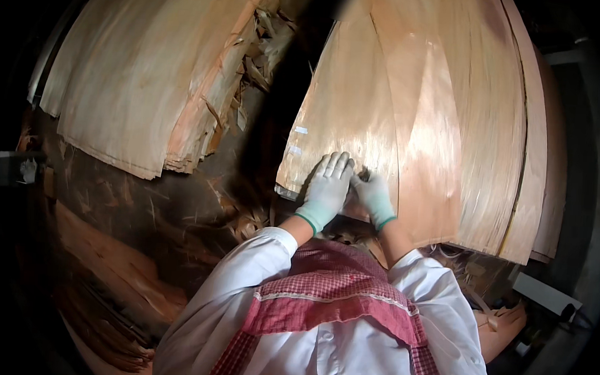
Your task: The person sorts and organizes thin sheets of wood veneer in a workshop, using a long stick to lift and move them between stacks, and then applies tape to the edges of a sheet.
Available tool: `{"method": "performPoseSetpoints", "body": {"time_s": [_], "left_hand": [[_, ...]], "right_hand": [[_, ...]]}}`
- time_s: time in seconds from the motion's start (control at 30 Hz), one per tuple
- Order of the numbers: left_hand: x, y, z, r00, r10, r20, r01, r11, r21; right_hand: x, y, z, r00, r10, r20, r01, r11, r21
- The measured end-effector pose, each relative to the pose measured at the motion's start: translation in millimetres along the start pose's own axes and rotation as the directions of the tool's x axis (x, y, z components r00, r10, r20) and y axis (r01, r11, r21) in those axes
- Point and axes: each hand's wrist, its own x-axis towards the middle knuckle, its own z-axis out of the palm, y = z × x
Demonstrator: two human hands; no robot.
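My left hand [328, 187], in a pale glove with a green cuff, lies flat near the front edge of a light wood veneer sheet [352, 102]. Its fingers are stretched out and point away from me. Right beside it, my right hand [374, 194], gloved the same way, has its fingers bent and drawn together at the sheet's front edge. What those fingers hold, if anything, is too small to make out. Two short pale strips of tape [301, 130] sit by the sheet's left edge. A pinker veneer sheet [431, 167] borders it on the right.
Across a dark gap on the left stands another veneer stack [129, 77] with a ragged, splintered right side. Torn veneer scraps [116, 259] litter the floor at lower left. More veneer sheets [489, 129] spread to the right, with a pale box-shaped bar [545, 293] near their front corner.
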Motion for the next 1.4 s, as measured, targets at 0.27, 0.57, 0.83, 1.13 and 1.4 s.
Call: {"method": "performPoseSetpoints", "body": {"time_s": [0.27, 0.57, 0.83, 1.13, 1.4], "left_hand": [[-6.9, -57.7, -46.6, 0.982, -0.187, 0.006, 0.136, 0.693, -0.708], [-35.0, -6.1, -50.2, 0.992, -0.105, -0.064, 0.026, 0.687, -0.726], [-28.5, 121.4, 0.7, 0.397, 0.487, 0.778, 0.795, 0.241, -0.556], [-15.9, 174.2, 26.8, 0.641, 0.409, 0.650, 0.766, -0.289, -0.573], [-7.3, 178.5, -1.2, 0.752, 0.337, 0.567, 0.659, -0.406, -0.633]], "right_hand": [[-142.8, -78.7, -92.7, 0.998, 0.062, -0.017, -0.054, 0.955, 0.291], [-301.2, 0.3, -273.7, 0.869, -0.039, -0.493, -0.286, 0.774, -0.565], [-355.1, 120.6, -216.1, 0.907, 0.223, 0.357, -0.176, 0.972, -0.158], [-356.6, 151.3, -230.8, 0.964, 0.217, 0.152, -0.110, 0.849, -0.516], [-242.8, 127.6, -297.5, 0.911, 0.136, -0.390, -0.073, 0.982, 0.172]]}}
